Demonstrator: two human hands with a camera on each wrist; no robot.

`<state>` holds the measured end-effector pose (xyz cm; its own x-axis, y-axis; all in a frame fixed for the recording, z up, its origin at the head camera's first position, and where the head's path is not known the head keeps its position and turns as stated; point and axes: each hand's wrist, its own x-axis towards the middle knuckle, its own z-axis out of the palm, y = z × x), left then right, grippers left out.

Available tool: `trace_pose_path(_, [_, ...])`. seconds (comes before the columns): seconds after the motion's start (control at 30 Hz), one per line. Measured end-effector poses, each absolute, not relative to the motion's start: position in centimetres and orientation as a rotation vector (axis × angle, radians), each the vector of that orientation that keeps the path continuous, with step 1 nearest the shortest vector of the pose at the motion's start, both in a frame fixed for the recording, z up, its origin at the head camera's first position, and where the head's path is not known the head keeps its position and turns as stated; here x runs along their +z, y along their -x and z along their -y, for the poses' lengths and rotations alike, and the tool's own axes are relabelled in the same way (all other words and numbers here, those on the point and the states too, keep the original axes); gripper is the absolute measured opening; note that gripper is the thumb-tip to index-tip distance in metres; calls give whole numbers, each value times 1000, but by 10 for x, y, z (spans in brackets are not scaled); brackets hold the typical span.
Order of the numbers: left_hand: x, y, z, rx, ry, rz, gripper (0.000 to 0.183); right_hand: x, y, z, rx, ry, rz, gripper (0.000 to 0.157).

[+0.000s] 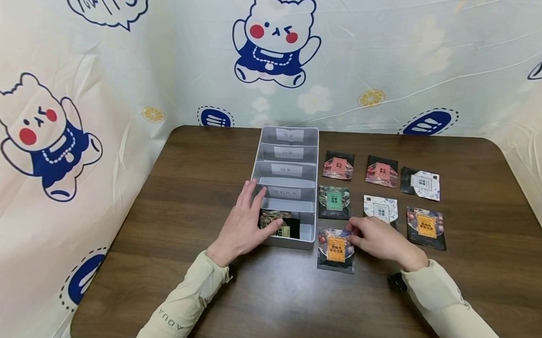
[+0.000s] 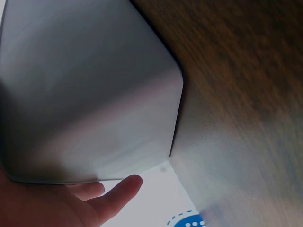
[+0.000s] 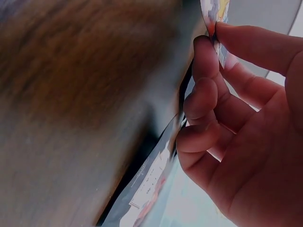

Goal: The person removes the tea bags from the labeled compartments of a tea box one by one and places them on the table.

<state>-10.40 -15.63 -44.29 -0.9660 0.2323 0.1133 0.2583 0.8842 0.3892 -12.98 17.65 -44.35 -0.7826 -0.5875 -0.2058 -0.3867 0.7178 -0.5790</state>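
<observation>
Between thumb and index finger, my right hand (image 1: 381, 239) pinches the right edge of a tea sachet (image 1: 335, 260) with an orange label. The right wrist view shows that sachet's edge (image 3: 222, 52) caught at the fingertips, the other fingers curled in. My left hand (image 1: 241, 228) rests at the near left rim of a grey divided box (image 1: 290, 243), fingers spread and thumb reaching over the front compartment. In that compartment lie dark sachets (image 1: 285, 231), partly hidden by the hand. The left wrist view shows the box's outer wall (image 2: 94, 94) beside the left fingers.
Right of the box lie more sachets: two red-labelled (image 1: 338, 167), one green-labelled (image 1: 334, 202), two white-labelled (image 1: 421, 183) and another orange-labelled (image 1: 426, 227). Paper labels (image 1: 285, 169) mark the box's other compartments. A printed curtain (image 1: 348, 56) hangs behind the wooden table (image 1: 198, 161).
</observation>
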Motion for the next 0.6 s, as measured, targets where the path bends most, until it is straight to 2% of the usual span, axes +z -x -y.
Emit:
trace_pose_path(0.27, [-445, 103, 157, -664, 435, 2939, 66, -449, 129, -175, -631, 726, -2609, 11])
trace_pose_path(0.6, [-444, 103, 157, -684, 417, 2953, 68, -451, 128, -173, -554, 733, -2667, 12])
